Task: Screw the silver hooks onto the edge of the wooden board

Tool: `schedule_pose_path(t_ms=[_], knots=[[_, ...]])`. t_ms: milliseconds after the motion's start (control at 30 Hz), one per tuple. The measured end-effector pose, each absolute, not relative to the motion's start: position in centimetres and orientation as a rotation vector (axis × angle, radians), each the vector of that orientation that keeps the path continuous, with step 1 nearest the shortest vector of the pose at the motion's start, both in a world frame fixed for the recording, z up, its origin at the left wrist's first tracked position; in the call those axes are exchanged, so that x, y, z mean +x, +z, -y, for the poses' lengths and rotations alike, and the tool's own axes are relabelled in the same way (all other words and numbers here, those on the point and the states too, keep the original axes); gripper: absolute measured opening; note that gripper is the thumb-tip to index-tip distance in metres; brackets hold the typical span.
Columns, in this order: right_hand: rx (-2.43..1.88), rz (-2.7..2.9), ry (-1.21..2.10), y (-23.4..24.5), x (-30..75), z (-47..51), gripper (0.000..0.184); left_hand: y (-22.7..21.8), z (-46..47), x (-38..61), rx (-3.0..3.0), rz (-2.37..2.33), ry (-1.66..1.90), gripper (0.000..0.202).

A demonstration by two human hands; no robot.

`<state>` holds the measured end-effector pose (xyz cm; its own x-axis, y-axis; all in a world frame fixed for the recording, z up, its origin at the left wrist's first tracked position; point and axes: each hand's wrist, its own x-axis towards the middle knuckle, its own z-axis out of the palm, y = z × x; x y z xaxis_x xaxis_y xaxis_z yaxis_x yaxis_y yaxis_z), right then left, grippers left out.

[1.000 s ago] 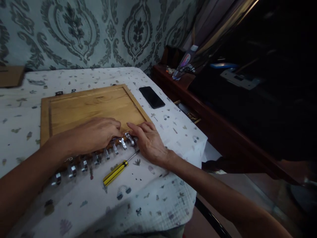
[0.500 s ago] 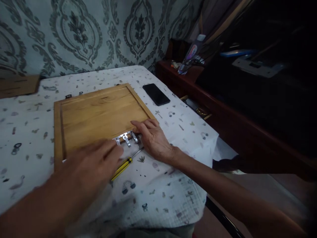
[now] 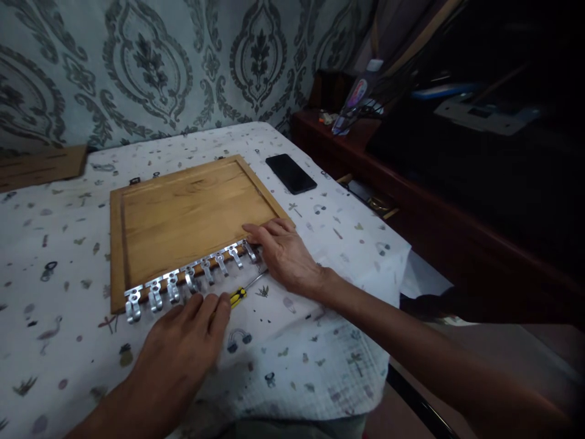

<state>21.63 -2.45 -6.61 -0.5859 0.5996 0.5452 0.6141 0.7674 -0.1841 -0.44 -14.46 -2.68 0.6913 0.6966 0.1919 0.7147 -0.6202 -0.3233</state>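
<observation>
A framed wooden board (image 3: 192, 210) lies flat on the cloth-covered table. Along its near edge runs a shiny metal rail with several hooks (image 3: 189, 278), their curved ends hanging toward me. My right hand (image 3: 286, 253) grips the board's near right corner at the rail's end, thumb on top. Just in front of the hooks, my left hand (image 3: 189, 341) is closed over the handle of a yellow-and-black screwdriver (image 3: 238, 297). The screwdriver's shaft points right, toward my right hand; most of its handle is hidden under my fingers.
A black phone (image 3: 291, 173) lies right of the board on the patterned tablecloth (image 3: 301, 341). Cardboard (image 3: 43, 167) sits at the far left. Beyond the table's right edge stand a dark red desk (image 3: 411, 195) and a bottle (image 3: 359, 97).
My left hand has moved back from over the hooks and down onto the screwdriver's handle, uncovering the rail's left part. My right hand stays at the board's corner. The view has shifted slightly.
</observation>
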Motion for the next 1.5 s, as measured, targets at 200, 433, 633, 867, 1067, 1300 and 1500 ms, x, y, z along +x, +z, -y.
schedule_pose_path(t_ms=[200,433,633,867,1067,1300,1500], knots=[[-0.919,2.379,-0.034,-6.5,21.8,2.3,0.051,-0.3,13.1,-0.7,-2.493,1.083,-0.239,0.031],[-0.832,2.384,0.040,-5.7,22.0,2.6,0.039,2.2,6.0,0.6,-2.833,1.474,-0.356,0.037],[-0.813,2.364,0.073,-5.4,22.1,2.7,0.045,0.9,4.3,1.8,-2.952,1.695,-0.151,0.045],[-0.816,2.366,0.118,-5.7,22.3,2.6,0.040,0.5,4.6,1.7,-2.920,1.671,-0.189,0.033],[-0.801,2.358,0.086,-5.5,22.2,2.7,0.034,0.8,4.2,1.7,-2.963,1.727,-0.191,0.023],[-0.812,2.375,0.081,-5.5,22.2,2.6,0.034,0.9,3.9,1.7,-2.973,1.735,-0.162,0.024],[-0.805,2.372,0.101,-5.6,22.3,2.5,0.038,1.7,5.9,0.3,-2.817,1.634,-0.272,0.022]])
